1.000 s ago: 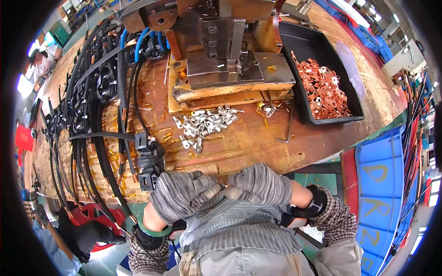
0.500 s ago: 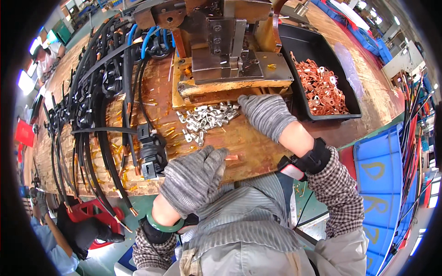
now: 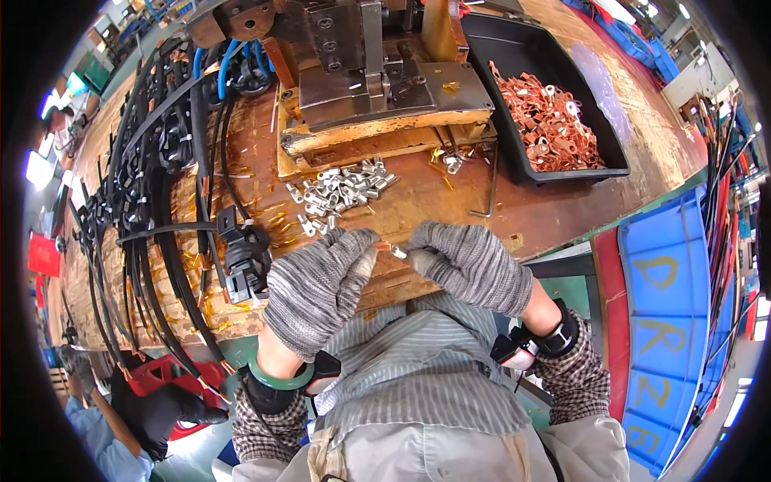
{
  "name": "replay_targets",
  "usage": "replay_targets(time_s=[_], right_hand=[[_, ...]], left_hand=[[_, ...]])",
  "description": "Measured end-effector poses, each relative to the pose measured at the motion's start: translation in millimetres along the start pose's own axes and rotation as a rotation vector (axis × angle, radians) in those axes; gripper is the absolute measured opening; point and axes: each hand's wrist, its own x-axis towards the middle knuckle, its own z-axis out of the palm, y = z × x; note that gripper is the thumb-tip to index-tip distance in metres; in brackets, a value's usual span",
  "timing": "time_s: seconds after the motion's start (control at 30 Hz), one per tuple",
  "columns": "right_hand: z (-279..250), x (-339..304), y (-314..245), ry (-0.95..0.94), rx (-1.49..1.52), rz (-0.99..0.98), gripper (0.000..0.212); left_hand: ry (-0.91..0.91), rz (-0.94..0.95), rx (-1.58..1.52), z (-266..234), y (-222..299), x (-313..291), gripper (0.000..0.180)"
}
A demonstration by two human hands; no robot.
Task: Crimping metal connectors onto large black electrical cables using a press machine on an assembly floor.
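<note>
My two gloved hands meet in front of the press, just over the table's near edge. My left hand (image 3: 321,285) is closed, and a short copper-coloured piece (image 3: 385,246) sticks out of its fingertips; the rest of that piece is hidden in the glove. From the other side my right hand (image 3: 474,265) pinches a small silver cable lug (image 3: 398,252). The lug and the copper piece are end to end; whether one is inside the other I cannot tell. Beyond my left hand lies a loose pile of silver cable lugs (image 3: 345,189).
A metal press (image 3: 377,120) stands at the back. Right of it is a black tray (image 3: 530,170) of copper lugs (image 3: 554,128), with a hex key (image 3: 491,189) nearby. Black cables (image 3: 165,185) cover the left side. A blue crate (image 3: 666,297) stands right. Another person (image 3: 100,426) sits lower left.
My right hand has come back from beside the lug pile toward my left hand, now with a silver lug. My left hand has risen slightly, and the view has shifted.
</note>
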Motion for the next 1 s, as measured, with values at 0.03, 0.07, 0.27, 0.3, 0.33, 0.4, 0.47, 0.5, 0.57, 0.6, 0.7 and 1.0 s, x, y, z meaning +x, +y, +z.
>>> replay_targets(time_s=[0.03, 0.07, 0.27, 0.3, 0.33, 0.4, 0.47, 0.5, 0.57, 0.6, 0.7, 1.0], right_hand=[[1, 1, 0, 0.005, -0.003, -0.001, 0.021], [2, 2, -1, 0.010, -0.007, -0.002, 0.021], [3, 3, -4, 0.007, 0.090, 0.042, 0.021], [2, 2, -4, 0.010, 0.092, 0.044, 0.021], [2, 1, -4, 0.003, 0.251, 0.126, 0.020], [5, 0, -4, -0.005, 0.411, 0.207, 0.020], [11, -2, -3, 0.001, 0.790, 0.344, 0.018], [13, -3, -4, -0.001, 0.790, 0.343, 0.018], [16, -4, -5, 0.030, 0.930, 0.377, 0.017], [15, -4, -6, 0.028, 0.932, 0.377, 0.017], [13, -3, -7, 0.033, 1.007, 0.457, 0.017], [29, -5, 10, -0.002, 1.403, 0.479, 0.018]], left_hand=[[0.034, 0.046, 0.012, 3, -3, -1, 0.019], [0.069, 0.093, 0.024, 4, -5, -2, 0.020], [0.037, 0.047, 0.005, 2, -3, -6, 0.020], [0.034, 0.049, 0.006, 3, -3, -5, 0.020], [0.030, 0.044, -0.003, 3, -2, -5, 0.020], [0.026, 0.039, -0.013, 3, -1, -4, 0.020], [0.053, 0.061, -0.030, 3, -1, -3, 0.019], [0.054, 0.059, -0.029, 2, -1, -3, 0.019], [0.039, 0.046, -0.059, 2, 0, -2, 0.020], [0.040, 0.043, -0.058, 2, 0, -3, 0.020], [0.022, 0.044, -0.036, 3, 0, -4, 0.021], [0.071, 0.031, -0.002, 7, -2, -6, 0.023]])
